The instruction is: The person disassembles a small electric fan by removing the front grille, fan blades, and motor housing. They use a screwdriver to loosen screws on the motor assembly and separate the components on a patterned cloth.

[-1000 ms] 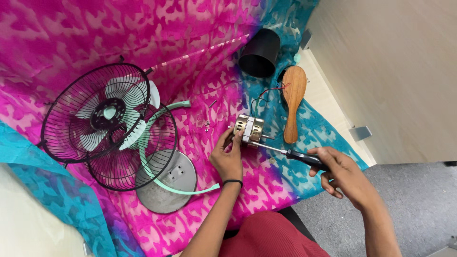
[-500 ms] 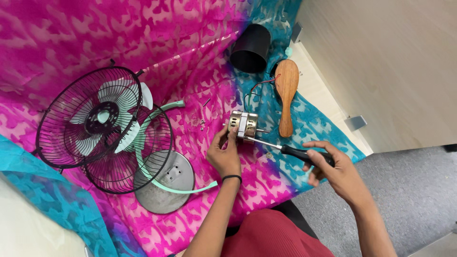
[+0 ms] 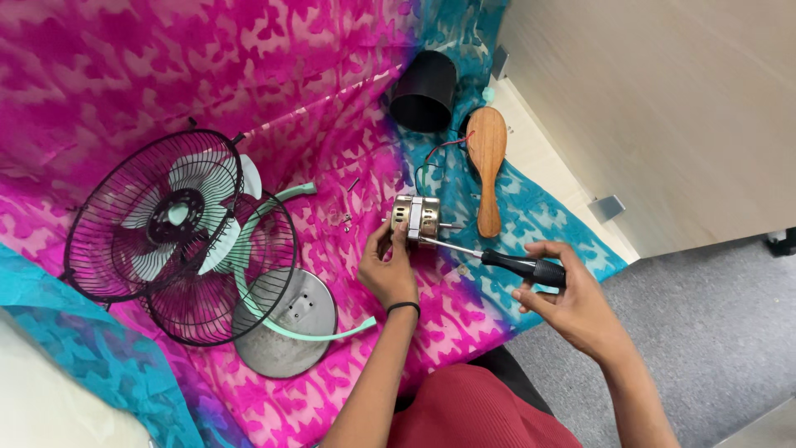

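With grilles (image 3: 178,241) and round base (image 3: 286,323) already laid aside, the motor (image 3: 417,217) is steadied in the left hand's (image 3: 390,270) grip while the screwdriver (image 3: 497,259), clenched in the right hand (image 3: 568,303), is set against it, its casing not yet opened.

Beige wall panel (image 3: 663,108), grey carpet floor (image 3: 721,348)

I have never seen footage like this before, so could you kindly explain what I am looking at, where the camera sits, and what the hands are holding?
The single view comes from a camera worn on a person's head, looking down at their own two bare hands. The left hand steadies a small metal fan motor with coloured wires trailing from it. The right hand grips a black-handled screwdriver whose tip meets the motor. Everything rests on a pink and teal patterned cloth. To the left lie two black wire fan guards with pale blades, and a round grey base. Farther off lie a black cup and a wooden brush.
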